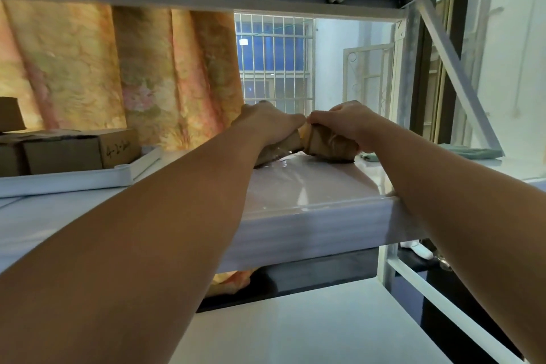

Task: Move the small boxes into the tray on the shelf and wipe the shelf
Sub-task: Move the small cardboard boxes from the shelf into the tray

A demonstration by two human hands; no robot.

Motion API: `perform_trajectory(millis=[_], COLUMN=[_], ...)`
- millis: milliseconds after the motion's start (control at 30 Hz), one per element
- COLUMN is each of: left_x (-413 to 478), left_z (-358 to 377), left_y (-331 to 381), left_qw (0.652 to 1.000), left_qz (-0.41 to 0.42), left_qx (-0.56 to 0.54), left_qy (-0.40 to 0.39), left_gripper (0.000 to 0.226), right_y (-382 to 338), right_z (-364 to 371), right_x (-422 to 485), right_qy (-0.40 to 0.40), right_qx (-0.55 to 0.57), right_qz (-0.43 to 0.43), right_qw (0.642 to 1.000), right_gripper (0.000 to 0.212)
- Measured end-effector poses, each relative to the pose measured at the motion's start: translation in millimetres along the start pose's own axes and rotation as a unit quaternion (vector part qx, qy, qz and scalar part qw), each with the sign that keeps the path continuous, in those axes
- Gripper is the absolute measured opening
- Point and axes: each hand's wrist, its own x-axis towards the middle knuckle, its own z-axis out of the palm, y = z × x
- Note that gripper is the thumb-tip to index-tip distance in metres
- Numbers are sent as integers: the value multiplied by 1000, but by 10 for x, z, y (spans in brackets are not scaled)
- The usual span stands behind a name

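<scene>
Both forearms [153, 245] reach up over the shelf [310, 186] edge. My left hand [266, 124] is clamped around the left box [280, 148], and my right hand [351, 124] around the right box [328, 146]. Both small boxes touch the glossy surface, close together.

I count one tray [88, 179] at the left, with at least three packed boxes [68, 151] inside, and one green cloth [472, 153] at the right.

Carrying two together, I think one may slip, or my left arm may knock the tray corner.

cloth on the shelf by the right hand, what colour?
Grey-green, plain. The cloth lies right of the right hand; head view shows it.
</scene>
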Motion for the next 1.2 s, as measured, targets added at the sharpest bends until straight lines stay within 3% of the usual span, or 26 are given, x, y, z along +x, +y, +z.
perform_trajectory(millis=[167,333,533,767,867,1100,1200], left_x=[-47,-96,-165,-167,-169,-226,-180], left_z=[-58,-117,-100,-114,-136,-183,-151], left_y=[18,74,147,151,161,92,78], left_qw=[990,963,951,945,927,893,900], left_qz=[4,59,141,115,81,6,33], left_qx=[-110,-229,-220,-298,-365,-440,-433], left_qy=[88,132,166,75,5,-98,-39], left_gripper=[72,58,55,50,59,44,53], right_y=[41,3,-13,-16,-4,8,-32], right_z=[-24,-28,-30,-17,-9,0,-13], right_x=[-20,-66,-98,-115,-112,-78,-98], right_qy=[59,61,56,69,76,119,131], right_qx=[124,173,196,180,166,111,144], right_qz=[5,-2,0,-28,-40,-74,-65], right_qw=[991,983,979,981,982,984,979], right_gripper=[46,34,28,27,27,29,29])
